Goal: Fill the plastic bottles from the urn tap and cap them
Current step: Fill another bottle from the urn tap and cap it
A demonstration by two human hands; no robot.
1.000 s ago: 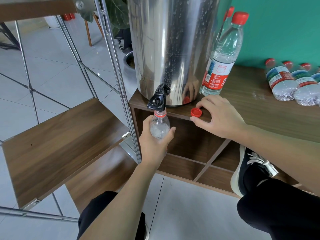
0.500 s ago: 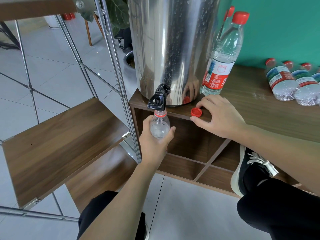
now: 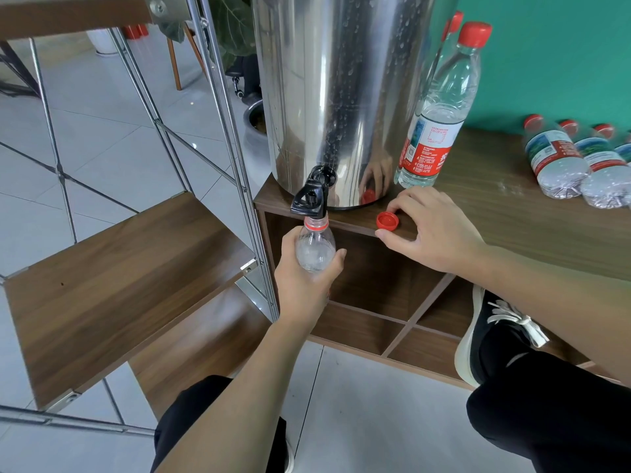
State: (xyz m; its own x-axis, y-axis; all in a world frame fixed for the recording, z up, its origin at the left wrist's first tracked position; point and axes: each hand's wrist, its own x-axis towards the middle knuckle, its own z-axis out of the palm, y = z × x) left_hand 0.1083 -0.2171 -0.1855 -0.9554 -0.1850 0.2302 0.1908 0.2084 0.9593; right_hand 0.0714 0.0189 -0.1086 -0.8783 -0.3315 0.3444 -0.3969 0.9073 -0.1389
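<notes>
A steel urn (image 3: 338, 90) stands on the wooden cabinet top (image 3: 532, 227), its black tap (image 3: 311, 197) hanging over the front edge. My left hand (image 3: 304, 285) grips an uncapped clear bottle (image 3: 314, 249) upright, its red-ringed mouth right under the tap. The loose red cap (image 3: 387, 221) lies on the cabinet top, and my right hand (image 3: 433, 230) rests around it, fingertips at its sides. A capped bottle (image 3: 440, 110) with a red label stands beside the urn.
Several capped bottles (image 3: 556, 158) lie on their sides at the right of the cabinet top against the green wall. A metal-framed rack with a wooden shelf (image 3: 112, 278) stands to the left. Open cubbies sit below, with my knee and shoe at the right.
</notes>
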